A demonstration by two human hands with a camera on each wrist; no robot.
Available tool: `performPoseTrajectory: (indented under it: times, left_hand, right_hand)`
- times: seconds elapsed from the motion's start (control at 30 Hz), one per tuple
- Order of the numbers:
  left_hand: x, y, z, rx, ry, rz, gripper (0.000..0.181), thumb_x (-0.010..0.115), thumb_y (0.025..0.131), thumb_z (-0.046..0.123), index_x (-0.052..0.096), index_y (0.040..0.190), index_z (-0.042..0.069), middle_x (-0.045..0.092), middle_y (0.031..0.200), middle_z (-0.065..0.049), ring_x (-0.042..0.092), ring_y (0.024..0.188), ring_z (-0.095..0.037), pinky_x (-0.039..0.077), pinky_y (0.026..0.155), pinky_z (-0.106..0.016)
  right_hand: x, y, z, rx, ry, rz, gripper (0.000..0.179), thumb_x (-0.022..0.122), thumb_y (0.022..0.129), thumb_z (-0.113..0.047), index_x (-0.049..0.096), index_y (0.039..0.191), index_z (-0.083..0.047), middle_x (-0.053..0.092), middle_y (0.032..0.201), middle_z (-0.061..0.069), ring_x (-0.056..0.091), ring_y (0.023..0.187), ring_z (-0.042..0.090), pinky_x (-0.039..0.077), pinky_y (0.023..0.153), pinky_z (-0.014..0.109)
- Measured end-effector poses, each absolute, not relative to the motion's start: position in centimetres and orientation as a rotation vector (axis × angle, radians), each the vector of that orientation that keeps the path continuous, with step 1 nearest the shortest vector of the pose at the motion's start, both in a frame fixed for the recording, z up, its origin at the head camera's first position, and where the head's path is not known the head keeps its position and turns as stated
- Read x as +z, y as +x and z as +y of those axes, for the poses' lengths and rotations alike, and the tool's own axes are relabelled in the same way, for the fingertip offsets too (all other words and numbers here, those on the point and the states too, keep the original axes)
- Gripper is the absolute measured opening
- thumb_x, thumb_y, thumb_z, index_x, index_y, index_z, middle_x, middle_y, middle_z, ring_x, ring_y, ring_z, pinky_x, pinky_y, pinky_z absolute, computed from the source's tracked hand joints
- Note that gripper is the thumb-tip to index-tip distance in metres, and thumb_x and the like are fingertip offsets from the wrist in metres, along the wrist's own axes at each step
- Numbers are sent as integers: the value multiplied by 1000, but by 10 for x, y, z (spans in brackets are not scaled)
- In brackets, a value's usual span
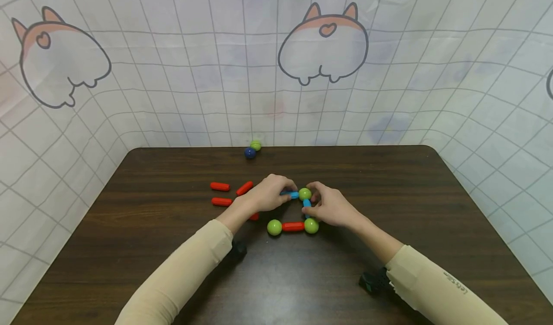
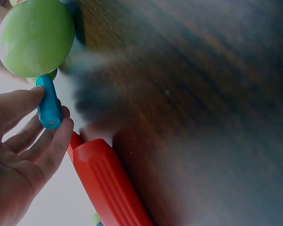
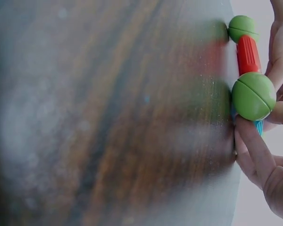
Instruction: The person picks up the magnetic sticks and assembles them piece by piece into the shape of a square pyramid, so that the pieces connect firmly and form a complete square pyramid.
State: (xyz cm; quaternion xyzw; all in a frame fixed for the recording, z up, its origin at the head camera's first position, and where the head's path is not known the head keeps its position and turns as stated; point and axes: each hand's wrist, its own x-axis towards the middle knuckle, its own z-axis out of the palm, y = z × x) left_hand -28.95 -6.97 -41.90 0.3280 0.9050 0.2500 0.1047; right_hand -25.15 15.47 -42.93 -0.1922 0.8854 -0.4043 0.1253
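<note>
Thumb and fingers of my left hand [image 1: 272,193] pinch a short blue rod [image 2: 49,106], whose far end meets a green ball [image 1: 305,194]. A second blue rod [image 1: 307,207] runs from that ball toward a nearer green ball [image 1: 311,226]. My right hand [image 1: 330,205] grips this corner, thumb on the second blue rod and fingers curled around by the far ball. From the nearer ball, a red rod [image 1: 293,226] leads left to another green ball [image 1: 274,227]. In the right wrist view, a green ball [image 3: 253,96] partly hides the blue rod behind it.
Several loose red rods [image 1: 222,202] lie left of my hands, one partly under my left wrist. A dark blue ball [image 1: 250,153] and a green ball [image 1: 256,145] sit at the table's back edge. A gridded cloth [image 1: 194,99] hangs behind the dark wooden table [image 1: 389,181].
</note>
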Motion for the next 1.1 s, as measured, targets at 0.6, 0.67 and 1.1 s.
performPoseTrajectory:
  times: [0.6,0.67,1.1]
  left_hand:
    - [-410,-290,-95,824,865,2746,24,69,99,9,71,123,3,68,110,-5,62,93,-17,54,82,-31]
    - [-408,-291,-98,835,835,2769,24,68,100,10,71,122,3,68,109,-5,61,93,-18,54,82,-33]
    - [-403,-312,-132,902,457,2945,27,66,100,12,69,123,-3,68,116,-17,64,108,-31,53,93,-44]
  right_hand:
    - [-430,-253,156,-1134,-550,2596,66,78,93,-20,47,148,2,66,109,14,67,74,15,56,67,33]
    - [-430,-253,156,-1124,-552,2609,66,78,93,-20,48,147,3,66,111,15,67,76,14,56,68,33]
    - [-428,-250,158,-1135,-544,2616,66,78,93,-18,48,146,6,64,119,19,69,76,12,57,69,31]
